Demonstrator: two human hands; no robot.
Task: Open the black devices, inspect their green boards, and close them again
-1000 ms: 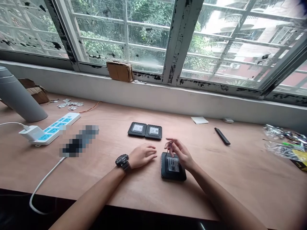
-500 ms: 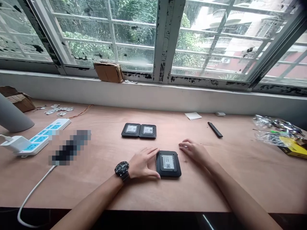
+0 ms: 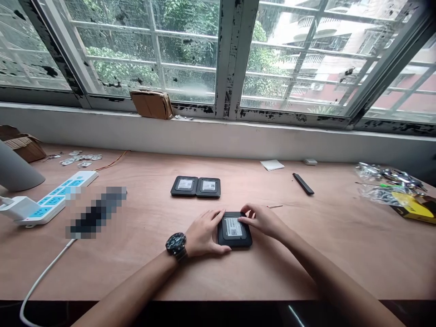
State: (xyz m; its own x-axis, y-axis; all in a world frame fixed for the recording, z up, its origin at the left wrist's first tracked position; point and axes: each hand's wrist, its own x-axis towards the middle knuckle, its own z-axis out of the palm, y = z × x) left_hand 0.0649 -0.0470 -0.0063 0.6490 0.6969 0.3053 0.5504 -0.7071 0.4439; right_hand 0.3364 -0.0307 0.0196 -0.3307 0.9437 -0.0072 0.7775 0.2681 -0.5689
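A wide window (image 3: 227, 59) with a flaking painted frame is seen across the far side, and below it a long wooden worktop (image 3: 306, 254) is spread. At the left end a white power strip (image 3: 54, 200) with blue sockets is laid, and at the right end a heap of clear plastic bags (image 3: 384, 181) is piled. A cardboard box (image 3: 151, 104) is propped on the sill.

Near the front edge, at the middle of the worktop, a black device (image 3: 235, 235) is laid flat with its white label facing up. Its left side is clasped by the left hand (image 3: 204, 234), the forefinger set along the far edge and the thumb along the near edge, so this grip is closed on the device. The right hand (image 3: 264, 220) is placed on the far right corner with a narrow grip; whether the corner is pinched or only touched cannot be told.

Just beyond, a pair of black devices (image 3: 195, 186) is set side by side, touching. A black watch (image 3: 176, 244) is worn on the left wrist. Further right, a black bar (image 3: 303, 184) and a white pad (image 3: 272, 165) are laid apart. A thin pin (image 3: 275, 206) is left just beside the right hand.
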